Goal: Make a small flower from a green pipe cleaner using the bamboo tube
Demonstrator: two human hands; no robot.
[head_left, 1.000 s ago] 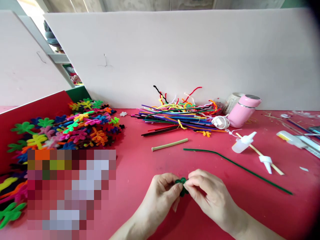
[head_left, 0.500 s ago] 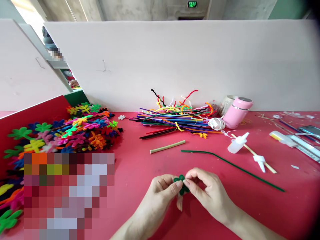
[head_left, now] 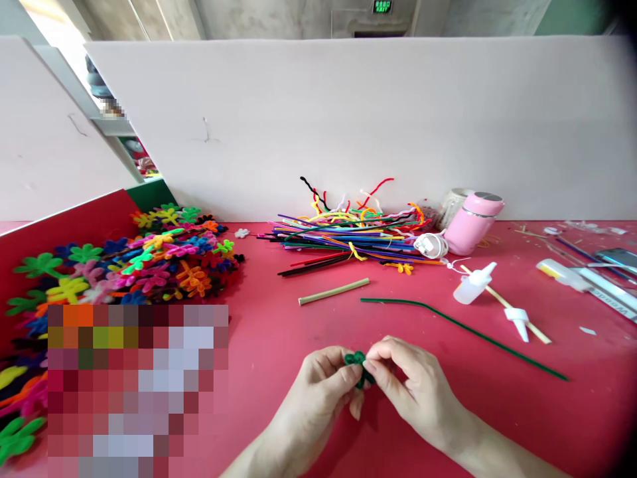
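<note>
Your red worktop [head_left: 279,332], beyond the work in hand

To your left lies a heap of pipe-cleaner flowers [head_left: 149,259]; at the back you have a bundle of coloured pipe cleaners [head_left: 343,239] beside a pink flask [head_left: 472,222]. A bamboo stick [head_left: 333,291], a long green pipe cleaner [head_left: 462,330] and a white glue bottle [head_left: 472,285] lie nearer.
</note>
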